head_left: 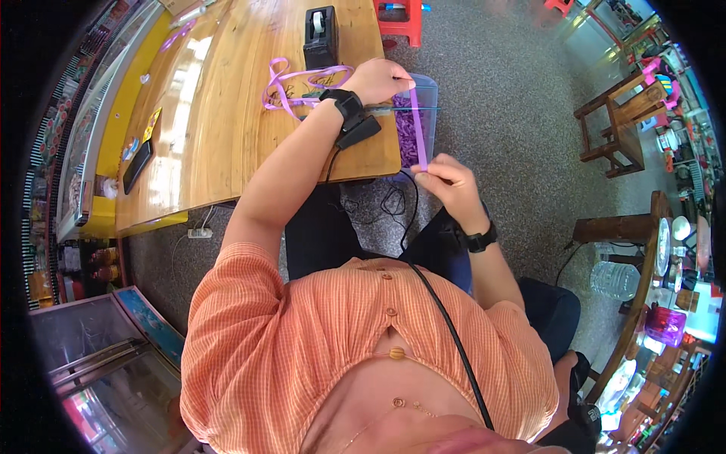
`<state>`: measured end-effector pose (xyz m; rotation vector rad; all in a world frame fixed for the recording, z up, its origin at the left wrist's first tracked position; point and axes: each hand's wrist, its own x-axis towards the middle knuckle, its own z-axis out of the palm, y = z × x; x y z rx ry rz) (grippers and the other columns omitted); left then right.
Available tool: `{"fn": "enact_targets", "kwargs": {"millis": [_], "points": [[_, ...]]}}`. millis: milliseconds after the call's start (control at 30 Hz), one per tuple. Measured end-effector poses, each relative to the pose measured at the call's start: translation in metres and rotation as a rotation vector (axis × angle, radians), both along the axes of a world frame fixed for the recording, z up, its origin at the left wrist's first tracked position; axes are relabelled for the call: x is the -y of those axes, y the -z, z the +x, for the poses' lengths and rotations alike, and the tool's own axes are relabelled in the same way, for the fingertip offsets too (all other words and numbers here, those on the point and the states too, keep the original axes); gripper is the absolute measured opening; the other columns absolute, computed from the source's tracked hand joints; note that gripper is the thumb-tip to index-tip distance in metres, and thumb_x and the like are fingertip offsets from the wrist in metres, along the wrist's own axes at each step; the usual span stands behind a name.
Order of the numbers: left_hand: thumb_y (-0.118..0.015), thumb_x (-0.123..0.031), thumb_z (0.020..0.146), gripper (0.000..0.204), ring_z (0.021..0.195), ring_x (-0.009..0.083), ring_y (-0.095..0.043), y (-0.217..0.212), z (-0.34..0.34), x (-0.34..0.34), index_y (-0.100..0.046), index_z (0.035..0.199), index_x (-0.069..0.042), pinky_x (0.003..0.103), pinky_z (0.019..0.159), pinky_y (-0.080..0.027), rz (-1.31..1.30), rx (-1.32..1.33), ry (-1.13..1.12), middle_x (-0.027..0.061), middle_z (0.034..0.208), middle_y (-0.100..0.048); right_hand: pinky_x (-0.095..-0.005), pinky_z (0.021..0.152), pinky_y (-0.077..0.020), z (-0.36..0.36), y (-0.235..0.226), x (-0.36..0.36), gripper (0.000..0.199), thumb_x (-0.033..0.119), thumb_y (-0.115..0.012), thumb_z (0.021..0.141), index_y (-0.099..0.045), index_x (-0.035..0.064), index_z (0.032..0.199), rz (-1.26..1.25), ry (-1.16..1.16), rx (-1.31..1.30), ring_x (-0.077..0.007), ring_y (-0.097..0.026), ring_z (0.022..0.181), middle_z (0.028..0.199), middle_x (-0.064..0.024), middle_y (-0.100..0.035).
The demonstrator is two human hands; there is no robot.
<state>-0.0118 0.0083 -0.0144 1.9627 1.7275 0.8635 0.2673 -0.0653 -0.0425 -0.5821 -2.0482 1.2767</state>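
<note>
A flat purple ribbon is stretched between my two hands, just past the table's right edge. My left hand is closed, pinching its far end between thumb and fingers. Closer to my body, my right hand pinches the near end. Behind the ribbon runs a thin dark rod, sticking out from the table edge. Below is a clear plastic bin holding many small purple pieces. More purple ribbon lies in loose loops on the table, left of my left hand.
A black tape dispenser stands on the wooden table. A phone lies at the table's left side. Black cable hangs across my front. A red stool and wooden chair stand beyond.
</note>
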Motion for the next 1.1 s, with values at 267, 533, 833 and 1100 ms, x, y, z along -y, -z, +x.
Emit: {"fn": "enact_targets", "kwargs": {"millis": [267, 533, 833, 1100], "points": [[-0.066, -0.035, 0.089, 0.029, 0.090, 0.0287, -0.070, -0.005, -0.005, 0.003, -0.075, 0.101, -0.010, 0.038, 0.081, -0.054, 0.095, 0.029, -0.039, 0.0128, 0.094, -0.073, -0.0230, 0.073, -0.0469, -0.053, -0.091, -0.087, 0.028, 0.012, -0.079, 0.082, -0.075, 0.0106, 0.110, 0.364, 0.055, -0.017, -0.0095, -0.057, 0.085, 0.102, -0.0016, -0.063], [-0.067, -0.029, 0.093, 0.028, 0.089, 0.0185, -0.070, -0.030, -0.011, 0.015, -0.074, 0.106, -0.005, 0.031, 0.080, -0.053, 0.118, 0.251, -0.242, 0.0102, 0.095, -0.075, -0.0238, 0.081, -0.0517, -0.108, -0.039, -0.170, 0.022, 0.014, -0.077, 0.085, -0.075, 0.0037, 0.104, -0.100, 0.059, -0.018, -0.0087, -0.066, 0.089, 0.097, -0.0032, -0.074], [-0.067, -0.029, 0.093, 0.028, 0.085, 0.0170, -0.070, -0.038, -0.004, 0.022, -0.074, 0.105, -0.005, 0.031, 0.078, -0.053, 0.127, 0.266, -0.216, 0.0101, 0.093, -0.075, -0.0235, 0.074, -0.0481, -0.117, -0.022, -0.168, 0.021, 0.012, -0.072, 0.088, -0.074, 0.0039, 0.107, -0.268, 0.069, 0.030, -0.0077, -0.062, 0.083, 0.095, -0.0005, -0.072], [-0.066, -0.027, 0.092, 0.025, 0.087, 0.0262, -0.070, -0.016, 0.005, 0.016, -0.074, 0.102, -0.006, 0.036, 0.079, -0.053, 0.117, 0.094, -0.023, 0.0137, 0.090, -0.073, -0.0253, 0.074, -0.0502, -0.114, 0.003, -0.182, 0.024, 0.018, -0.073, 0.086, -0.073, -0.0003, 0.103, -0.370, 0.019, 0.086, -0.0094, -0.063, 0.082, 0.094, -0.0030, -0.072]]}}
